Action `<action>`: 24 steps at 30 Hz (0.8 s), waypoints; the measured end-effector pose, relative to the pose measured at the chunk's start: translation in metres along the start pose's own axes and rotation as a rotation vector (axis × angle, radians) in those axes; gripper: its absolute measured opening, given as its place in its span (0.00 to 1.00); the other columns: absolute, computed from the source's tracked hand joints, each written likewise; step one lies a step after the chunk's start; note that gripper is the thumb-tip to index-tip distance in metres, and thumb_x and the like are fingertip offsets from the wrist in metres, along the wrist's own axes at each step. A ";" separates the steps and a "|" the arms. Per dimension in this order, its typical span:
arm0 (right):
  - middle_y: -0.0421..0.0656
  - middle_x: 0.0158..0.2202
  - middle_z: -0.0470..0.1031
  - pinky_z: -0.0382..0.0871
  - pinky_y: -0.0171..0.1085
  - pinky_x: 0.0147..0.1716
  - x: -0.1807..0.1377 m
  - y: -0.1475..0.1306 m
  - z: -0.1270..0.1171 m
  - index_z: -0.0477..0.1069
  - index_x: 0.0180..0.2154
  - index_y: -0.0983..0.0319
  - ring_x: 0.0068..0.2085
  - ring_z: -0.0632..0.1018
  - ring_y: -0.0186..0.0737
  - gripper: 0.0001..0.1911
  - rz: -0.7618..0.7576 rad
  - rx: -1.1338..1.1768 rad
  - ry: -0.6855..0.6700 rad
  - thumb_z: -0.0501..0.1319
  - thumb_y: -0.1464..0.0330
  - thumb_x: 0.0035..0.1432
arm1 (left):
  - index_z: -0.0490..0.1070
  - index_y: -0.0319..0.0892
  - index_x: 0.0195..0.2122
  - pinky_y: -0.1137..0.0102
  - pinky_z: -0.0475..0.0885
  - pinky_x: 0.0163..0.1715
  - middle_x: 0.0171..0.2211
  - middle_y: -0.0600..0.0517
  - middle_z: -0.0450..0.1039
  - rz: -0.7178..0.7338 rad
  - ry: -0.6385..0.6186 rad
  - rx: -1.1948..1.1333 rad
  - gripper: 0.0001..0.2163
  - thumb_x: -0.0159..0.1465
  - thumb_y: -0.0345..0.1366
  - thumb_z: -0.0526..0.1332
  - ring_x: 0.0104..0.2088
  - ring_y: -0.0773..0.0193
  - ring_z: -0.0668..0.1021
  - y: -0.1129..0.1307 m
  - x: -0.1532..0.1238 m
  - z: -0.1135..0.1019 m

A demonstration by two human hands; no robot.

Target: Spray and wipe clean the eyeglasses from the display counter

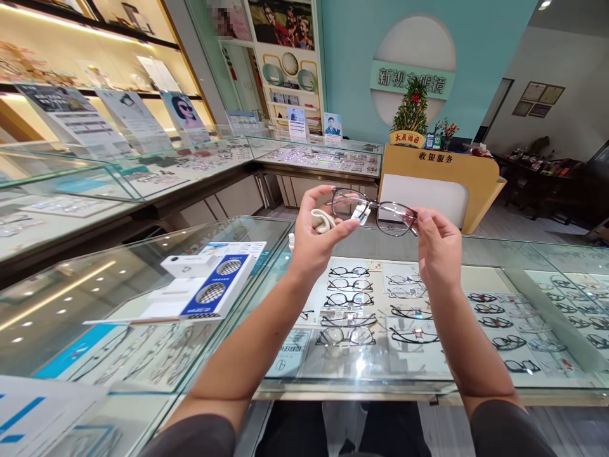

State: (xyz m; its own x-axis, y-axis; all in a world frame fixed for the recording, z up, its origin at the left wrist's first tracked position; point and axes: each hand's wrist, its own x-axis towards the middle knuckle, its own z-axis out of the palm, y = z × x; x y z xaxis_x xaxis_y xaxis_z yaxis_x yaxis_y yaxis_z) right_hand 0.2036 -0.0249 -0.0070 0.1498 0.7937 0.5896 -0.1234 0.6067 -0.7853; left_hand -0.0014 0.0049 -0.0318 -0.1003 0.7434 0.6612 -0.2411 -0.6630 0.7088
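Observation:
A pair of dark-rimmed eyeglasses [396, 219] is held up in front of me, above the glass display case. My left hand [318, 231] is closed around the left side of the frame, thumb and fingers near that lens. A folded pale cloth [323, 221] is tucked in the same hand. By the left lens, close to the thumb, shows a small white tag or sticker [361, 214]. My right hand [438, 244] pinches the right end of the frame near its hinge. The temple arms are mostly hidden by the hands and lenses.
Below my arms, the glass case [266, 381] holds rows of eyeglasses [349, 299]. A blue-and-white display stand [216, 289] sits on the glass at left. Further cases run along the back. A yellow counter [485, 184] with a potted plant [412, 109] stands beyond.

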 end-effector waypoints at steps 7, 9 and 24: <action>0.41 0.48 0.86 0.78 0.49 0.56 0.014 -0.003 -0.018 0.84 0.43 0.50 0.52 0.84 0.45 0.08 -0.246 -0.223 -0.219 0.64 0.61 0.70 | 0.66 0.51 0.58 0.74 0.71 0.28 0.51 0.50 0.79 0.228 -0.100 0.214 0.34 0.56 0.47 0.80 0.32 0.69 0.79 0.017 0.002 -0.008; 0.42 0.51 0.85 0.77 0.51 0.57 0.017 -0.004 -0.024 0.84 0.44 0.50 0.55 0.82 0.46 0.12 -0.352 -0.352 -0.289 0.60 0.65 0.72 | 0.67 0.50 0.58 0.74 0.70 0.27 0.50 0.50 0.80 0.204 -0.109 0.227 0.35 0.54 0.46 0.81 0.30 0.72 0.77 0.022 0.003 -0.010; 0.39 0.57 0.83 0.72 0.53 0.57 0.004 -0.018 -0.016 0.86 0.44 0.45 0.54 0.80 0.45 0.12 -0.644 -0.710 -0.544 0.64 0.67 0.72 | 0.77 0.42 0.45 0.76 0.57 0.21 0.32 0.53 0.76 -0.795 -0.349 -0.225 0.24 0.48 0.46 0.75 0.23 0.74 0.63 0.023 0.003 0.005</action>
State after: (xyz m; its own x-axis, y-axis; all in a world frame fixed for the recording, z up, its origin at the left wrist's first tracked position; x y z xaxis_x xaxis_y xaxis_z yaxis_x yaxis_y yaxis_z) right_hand 0.2218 -0.0332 0.0070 -0.4896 0.3573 0.7954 0.4408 0.8885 -0.1278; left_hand -0.0029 -0.0089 -0.0121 0.4678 0.8819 0.0586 -0.3012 0.0968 0.9486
